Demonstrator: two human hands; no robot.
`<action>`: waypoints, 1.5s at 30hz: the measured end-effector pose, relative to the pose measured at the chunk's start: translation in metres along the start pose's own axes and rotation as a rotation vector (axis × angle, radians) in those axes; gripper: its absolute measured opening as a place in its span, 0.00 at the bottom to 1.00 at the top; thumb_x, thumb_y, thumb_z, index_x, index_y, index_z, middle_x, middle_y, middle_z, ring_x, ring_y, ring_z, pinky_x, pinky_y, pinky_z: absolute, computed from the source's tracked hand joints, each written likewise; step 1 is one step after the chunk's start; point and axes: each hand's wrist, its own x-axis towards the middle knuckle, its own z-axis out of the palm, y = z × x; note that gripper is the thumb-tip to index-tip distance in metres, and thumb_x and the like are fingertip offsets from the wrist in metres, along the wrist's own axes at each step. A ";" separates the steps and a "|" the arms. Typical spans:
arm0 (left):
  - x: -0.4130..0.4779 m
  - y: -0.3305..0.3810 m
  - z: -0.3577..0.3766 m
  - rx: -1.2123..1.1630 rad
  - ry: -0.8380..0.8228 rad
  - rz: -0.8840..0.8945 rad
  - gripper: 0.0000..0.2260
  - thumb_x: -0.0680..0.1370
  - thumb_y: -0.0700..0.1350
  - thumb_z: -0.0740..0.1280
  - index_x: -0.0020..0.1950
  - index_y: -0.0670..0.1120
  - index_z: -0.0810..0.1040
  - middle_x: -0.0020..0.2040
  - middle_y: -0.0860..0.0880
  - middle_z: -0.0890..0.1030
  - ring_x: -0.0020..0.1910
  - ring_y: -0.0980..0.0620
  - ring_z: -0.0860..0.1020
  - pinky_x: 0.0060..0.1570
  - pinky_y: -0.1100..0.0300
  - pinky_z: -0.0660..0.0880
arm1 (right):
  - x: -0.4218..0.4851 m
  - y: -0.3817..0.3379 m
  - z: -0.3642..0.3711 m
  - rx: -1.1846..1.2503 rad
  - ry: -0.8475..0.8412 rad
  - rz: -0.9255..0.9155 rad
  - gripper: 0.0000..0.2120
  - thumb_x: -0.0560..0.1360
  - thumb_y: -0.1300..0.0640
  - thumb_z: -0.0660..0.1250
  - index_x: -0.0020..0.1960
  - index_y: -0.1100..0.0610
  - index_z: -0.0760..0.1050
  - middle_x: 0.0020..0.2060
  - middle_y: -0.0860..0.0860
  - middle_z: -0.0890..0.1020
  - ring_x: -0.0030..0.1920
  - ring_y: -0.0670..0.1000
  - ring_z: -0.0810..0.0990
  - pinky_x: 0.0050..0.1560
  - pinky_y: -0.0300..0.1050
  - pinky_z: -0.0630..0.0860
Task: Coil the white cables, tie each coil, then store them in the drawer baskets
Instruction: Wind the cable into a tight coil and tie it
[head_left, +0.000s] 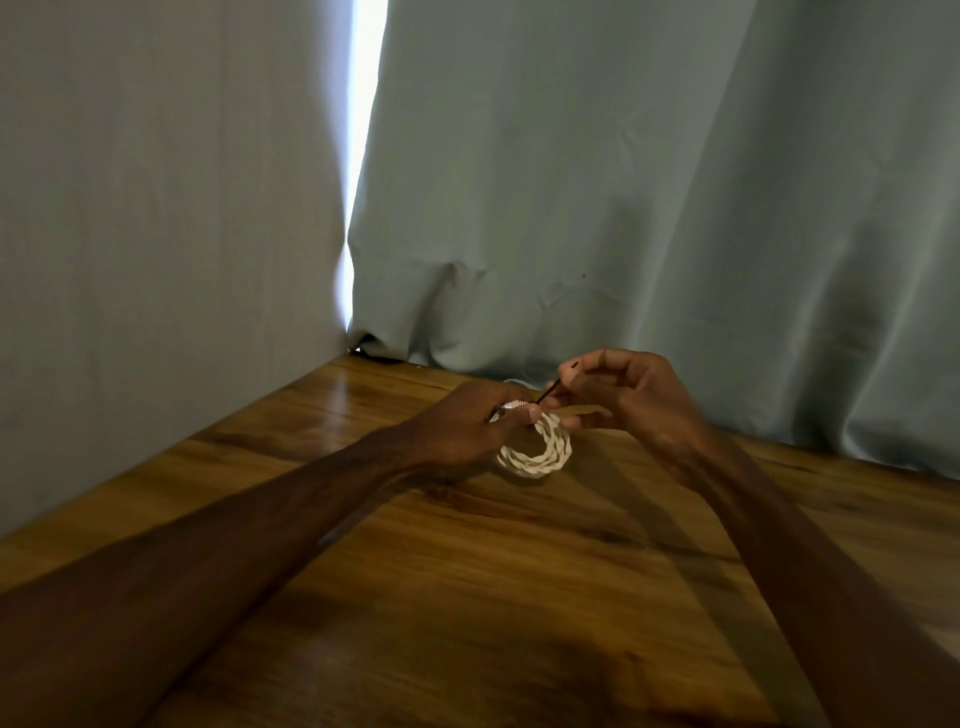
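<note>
While left hand (467, 426) grips white coil (558, 452) at top, right hand (634, 395) pinches thin dark tie (548, 392); coil light, probably springy: hold at wrap point.

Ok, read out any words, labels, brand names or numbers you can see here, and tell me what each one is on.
None: there is no text to read in this view.
The white cable coil gripped by the left hand, the black tie pinched by the right hand, the wooden table, the curtain and the wall show no print, label or number.
</note>
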 end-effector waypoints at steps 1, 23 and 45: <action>0.001 -0.002 0.000 0.021 0.015 0.015 0.14 0.84 0.55 0.61 0.57 0.50 0.83 0.50 0.53 0.86 0.49 0.57 0.84 0.51 0.46 0.80 | 0.000 -0.001 -0.001 -0.010 0.000 -0.002 0.08 0.78 0.62 0.71 0.54 0.65 0.82 0.45 0.60 0.87 0.47 0.57 0.88 0.43 0.49 0.85; 0.005 0.004 0.004 0.314 0.010 0.211 0.13 0.84 0.53 0.60 0.53 0.48 0.81 0.47 0.54 0.81 0.44 0.56 0.73 0.48 0.58 0.68 | 0.005 0.009 -0.011 0.090 -0.014 0.044 0.12 0.73 0.67 0.74 0.56 0.64 0.84 0.47 0.61 0.87 0.41 0.55 0.85 0.43 0.42 0.84; 0.002 0.019 0.003 0.266 0.025 0.209 0.12 0.85 0.50 0.61 0.52 0.46 0.82 0.45 0.52 0.82 0.43 0.61 0.72 0.45 0.71 0.63 | 0.008 0.011 -0.012 -0.152 -0.031 -0.177 0.11 0.71 0.68 0.76 0.53 0.65 0.85 0.43 0.57 0.88 0.43 0.58 0.88 0.47 0.44 0.85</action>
